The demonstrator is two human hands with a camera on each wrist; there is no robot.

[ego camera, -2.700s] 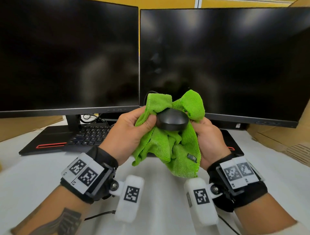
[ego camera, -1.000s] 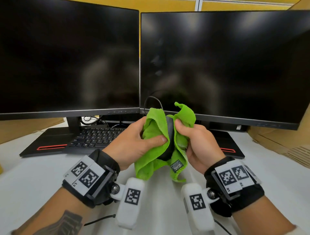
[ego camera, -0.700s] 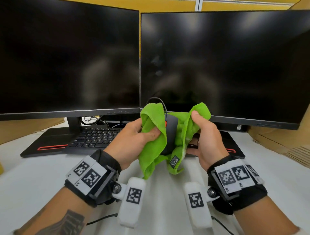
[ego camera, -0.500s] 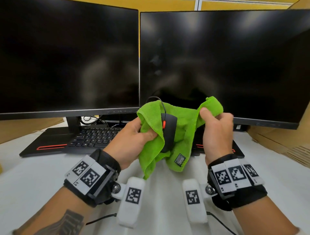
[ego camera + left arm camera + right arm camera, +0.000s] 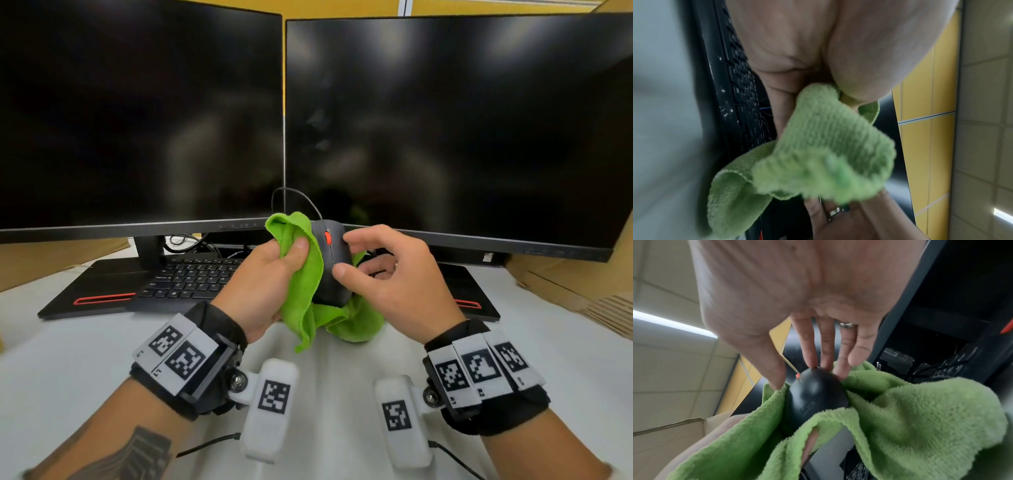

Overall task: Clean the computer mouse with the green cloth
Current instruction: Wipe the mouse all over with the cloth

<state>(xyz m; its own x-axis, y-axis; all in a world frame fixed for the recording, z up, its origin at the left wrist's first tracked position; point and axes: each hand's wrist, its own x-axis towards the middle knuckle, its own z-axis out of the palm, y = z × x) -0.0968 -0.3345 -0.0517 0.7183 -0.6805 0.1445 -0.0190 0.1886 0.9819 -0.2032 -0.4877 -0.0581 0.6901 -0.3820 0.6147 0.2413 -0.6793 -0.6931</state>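
The person holds the black computer mouse (image 5: 331, 265) up in the air above the white table (image 5: 61, 370), just in front of the lower edges of two dark monitors (image 5: 445, 130). The green cloth (image 5: 301, 294) is wrapped under and around the left side of the mouse, with loose folds hanging below it. The left hand (image 5: 263, 284) grips the cloth, its thumb pressing a fold against the mouse's left side and the other fingers curled behind, so the mouse rests in the cloth-lined hand. The mouse's top faces the person, its orange scroll wheel (image 5: 327, 237) showing, and its thin cable (image 5: 301, 200) arcs up and back toward the monitors. The right hand (image 5: 394, 274) no longer holds the cloth corner it pinched a moment ago; its fingers (image 5: 812, 352) are loosely spread, their tips touching the mouse's front and right side. A black keyboard (image 5: 191, 277) lies on the table behind the left hand.
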